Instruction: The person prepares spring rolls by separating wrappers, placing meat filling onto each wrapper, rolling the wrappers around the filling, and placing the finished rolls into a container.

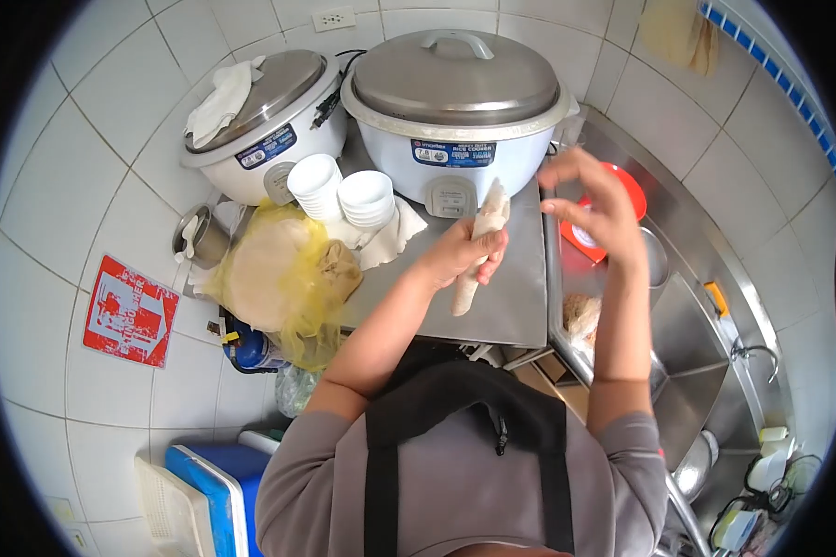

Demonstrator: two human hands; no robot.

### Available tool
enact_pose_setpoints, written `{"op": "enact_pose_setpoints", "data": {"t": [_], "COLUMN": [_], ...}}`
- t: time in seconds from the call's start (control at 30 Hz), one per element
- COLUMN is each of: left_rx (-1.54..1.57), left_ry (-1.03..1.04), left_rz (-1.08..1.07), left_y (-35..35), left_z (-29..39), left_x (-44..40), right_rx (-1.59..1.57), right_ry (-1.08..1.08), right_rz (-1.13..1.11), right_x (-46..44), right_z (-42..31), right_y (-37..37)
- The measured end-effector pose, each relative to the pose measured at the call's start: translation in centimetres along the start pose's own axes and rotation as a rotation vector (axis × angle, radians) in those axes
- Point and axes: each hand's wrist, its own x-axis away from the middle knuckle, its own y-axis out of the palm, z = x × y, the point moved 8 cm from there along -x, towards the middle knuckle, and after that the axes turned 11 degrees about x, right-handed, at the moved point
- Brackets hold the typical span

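My left hand [463, 256] is closed around a pale rolled tortilla [492, 212], which slants up and to the right above the steel table. Both ends of the roll stick out of my grip. My right hand [596, 200] is raised to the right of it, holding nothing, with fingers curved and apart. Left of my left hand, a stack of pale flat rounds, probably tortillas [267, 255], lies in a thin yellow plastic bag [308, 320]. Two stacks of white bowls [367, 197] stand on a white cloth [395, 237] behind the bag.
Two lidded rice cookers [455, 88] stand at the back against the tiled wall. To the right is a steel sink [683, 325] with a red container [627, 190] beyond my right hand. A metal pot [204, 243] sits far left; a blue cooler [223, 483] is below.
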Motion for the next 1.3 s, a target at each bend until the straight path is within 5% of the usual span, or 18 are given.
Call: {"op": "enact_pose_setpoints", "data": {"t": [0.33, 0.6, 0.8, 0.9, 1.13, 1.3], "left_rx": [-0.673, -0.652, -0.392, -0.351, -0.433, -0.401], "left_ry": [0.616, 0.408, 0.111, 0.016, 0.071, 0.218], "left_rz": [0.366, 0.397, 0.069, 0.006, -0.025, 0.153], "left_y": [1.9, 0.3, 3.3, 3.7, 2.2, 2.2], "left_z": [4.7, 3.2, 2.3, 1.3, 0.9, 2.4], "left_x": [0.9, 1.4, 1.7, 1.9, 1.8, 1.6], "right_rx": [0.366, 0.536, -0.137, -0.017, 0.150, 0.260], "right_ry": [0.012, -0.071, -0.050, -0.171, -0.184, -0.186], "right_rz": [0.359, 0.126, -0.212, -0.316, -0.563, -0.546], "right_x": [3.8, 2.5, 0.9, 0.3, -0.1, -1.9], "right_z": [-3.4, -5.4, -3.3, -4.3, -4.5, -4.1], "right_y": [5.6, 6.2, 4.5, 5.6, 7.2, 8.1]}}
